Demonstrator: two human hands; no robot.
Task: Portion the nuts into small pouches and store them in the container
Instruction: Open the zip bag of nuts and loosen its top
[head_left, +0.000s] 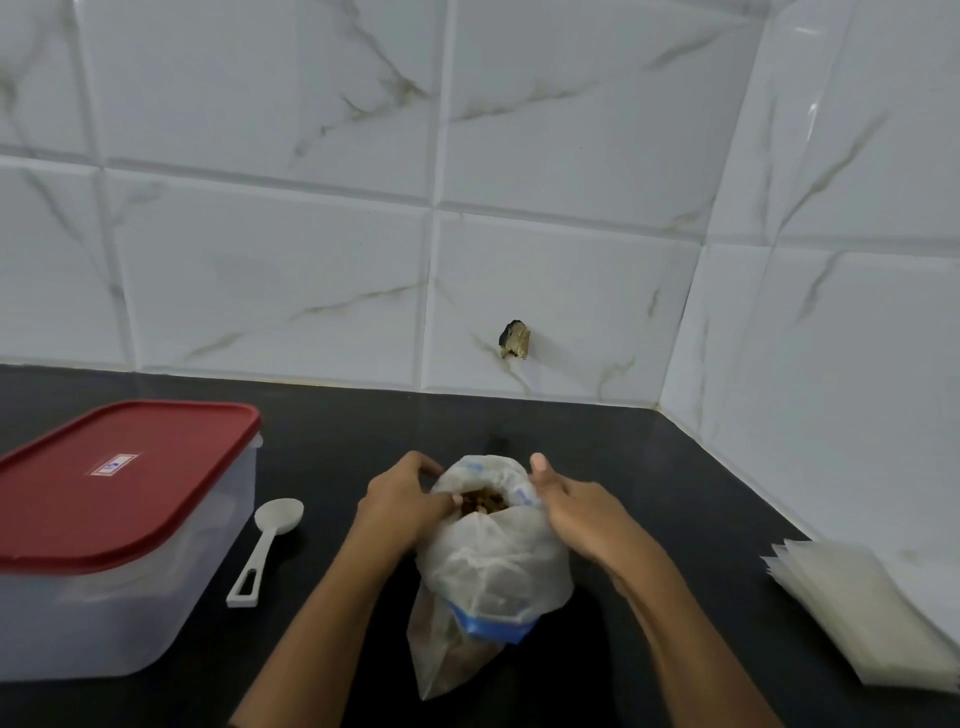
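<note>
A translucent white plastic bag of nuts (488, 566) stands on the black counter in front of me, its top rolled down so that brown nuts (483, 503) show in the mouth. My left hand (402, 501) pinches the left edge of the bag's opening. My right hand (576, 506) grips the right edge, thumb raised. A clear container with a red lid (111, 483) sits closed at the left. Between it and the bag lies a white plastic spoon (267, 545). A stack of small clear pouches (862, 608) lies at the right.
The black counter (649, 467) runs back to a white marble-tiled wall that turns a corner at the right. A small dark broken spot (515, 340) marks the wall just above the counter.
</note>
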